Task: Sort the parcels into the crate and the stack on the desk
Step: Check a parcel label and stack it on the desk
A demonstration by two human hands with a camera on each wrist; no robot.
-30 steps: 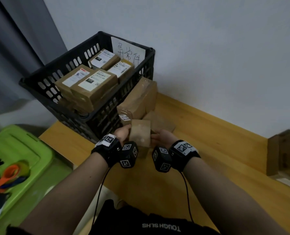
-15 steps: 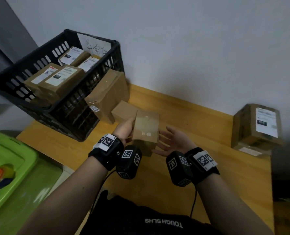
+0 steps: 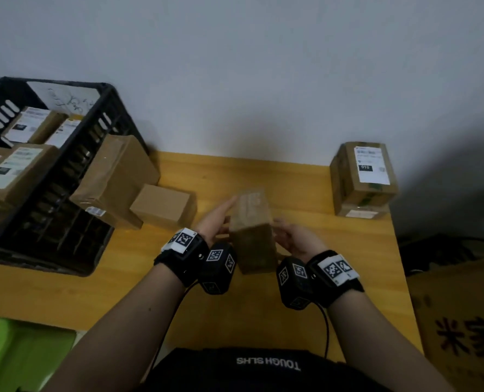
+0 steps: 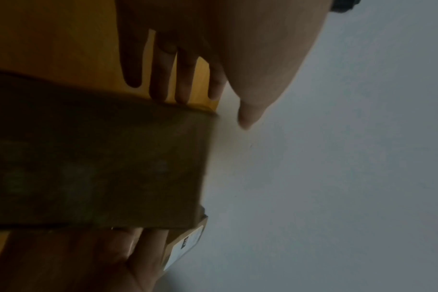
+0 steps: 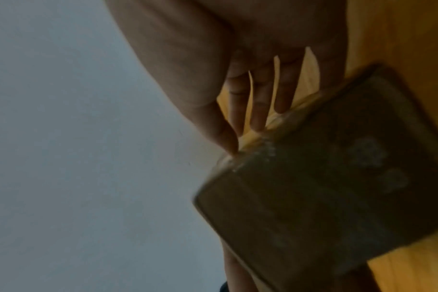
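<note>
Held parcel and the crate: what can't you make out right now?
- Held parcel: any label; head view and both wrist views are dark and blurred.
- Left hand and right hand: contact with the parcel's far sides, hidden by the parcel itself.
- Crate: left part cut off by the head view's edge; label print too small.
- Stack: label text too small.

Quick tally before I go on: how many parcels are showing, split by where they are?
Parcels visible in the crate: 4
Loose parcels on the desk beside it: 2
Parcel between left hand and right hand: 1
Parcels in the stack: 2
Total: 9
</note>
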